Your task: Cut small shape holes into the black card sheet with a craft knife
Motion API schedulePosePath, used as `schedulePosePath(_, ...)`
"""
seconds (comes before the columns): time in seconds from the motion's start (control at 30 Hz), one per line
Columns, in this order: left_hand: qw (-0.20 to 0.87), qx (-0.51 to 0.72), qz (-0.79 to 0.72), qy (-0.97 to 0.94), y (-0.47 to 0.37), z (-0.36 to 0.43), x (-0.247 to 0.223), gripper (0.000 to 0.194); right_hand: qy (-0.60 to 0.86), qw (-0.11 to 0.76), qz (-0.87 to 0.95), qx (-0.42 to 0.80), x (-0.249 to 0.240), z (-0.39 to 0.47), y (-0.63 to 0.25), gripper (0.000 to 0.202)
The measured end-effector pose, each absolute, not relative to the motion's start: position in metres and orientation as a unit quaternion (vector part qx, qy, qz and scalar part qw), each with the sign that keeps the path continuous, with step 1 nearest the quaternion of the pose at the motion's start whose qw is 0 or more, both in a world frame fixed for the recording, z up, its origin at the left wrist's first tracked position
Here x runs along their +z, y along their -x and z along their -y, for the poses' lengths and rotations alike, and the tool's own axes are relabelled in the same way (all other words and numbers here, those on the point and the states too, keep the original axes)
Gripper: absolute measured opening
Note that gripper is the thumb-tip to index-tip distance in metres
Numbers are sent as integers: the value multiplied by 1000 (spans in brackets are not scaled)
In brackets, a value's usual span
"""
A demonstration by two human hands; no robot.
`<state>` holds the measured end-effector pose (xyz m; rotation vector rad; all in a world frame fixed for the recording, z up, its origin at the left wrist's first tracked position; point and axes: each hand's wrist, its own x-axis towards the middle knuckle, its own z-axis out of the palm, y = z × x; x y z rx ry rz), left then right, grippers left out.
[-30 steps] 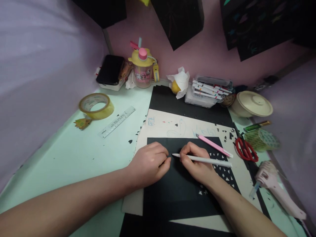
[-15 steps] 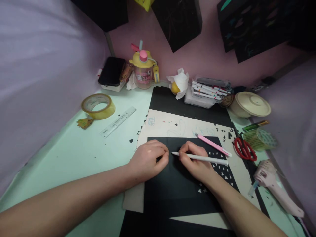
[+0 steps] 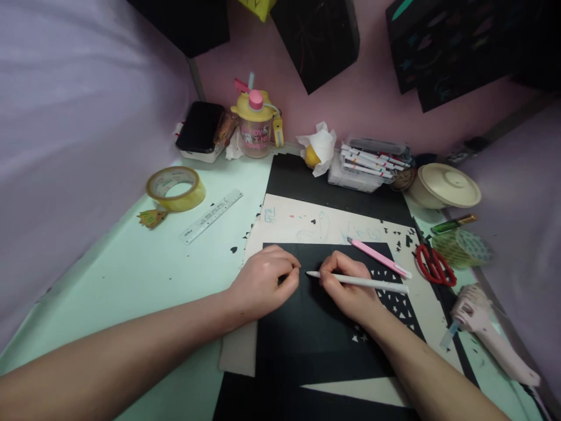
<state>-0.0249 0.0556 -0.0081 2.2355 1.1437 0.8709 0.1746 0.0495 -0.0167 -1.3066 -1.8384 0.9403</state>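
Observation:
My right hand [image 3: 348, 289] grips a slim white pen [image 3: 372, 283] whose tapered end points left, at the black sheet of paper [image 3: 302, 333] under both hands. My left hand [image 3: 267, 280] rests on the sheet's left part, thumb and fingers pinched together just left of the pen tip. Whatever is between those fingertips, if anything, is too small to make out. Small triangles and stars are cut through the sheet's right side, partly hidden by my right hand. A pink craft knife [image 3: 379, 257] lies across its upper right edge.
Red-handled scissors [image 3: 433, 266] and a pink glue gun [image 3: 486, 333] lie at the right, below a lidded bowl [image 3: 446, 186]. On the left are a clear ruler [image 3: 213, 216] and a tape roll [image 3: 184, 202]. Behind stand a yellow-lidded cup [image 3: 255, 131] and a marker box [image 3: 368, 166].
The pen has shifted very slightly to the right with my right hand, and its rear end sits a little further right. My left hand stays almost in place.

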Motion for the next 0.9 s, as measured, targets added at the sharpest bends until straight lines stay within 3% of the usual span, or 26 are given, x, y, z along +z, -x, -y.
schedulePosePath(0.9,247,318,-416,-816,25,-56,-8,23,514,335,707,352,-16,-50,-175,18)
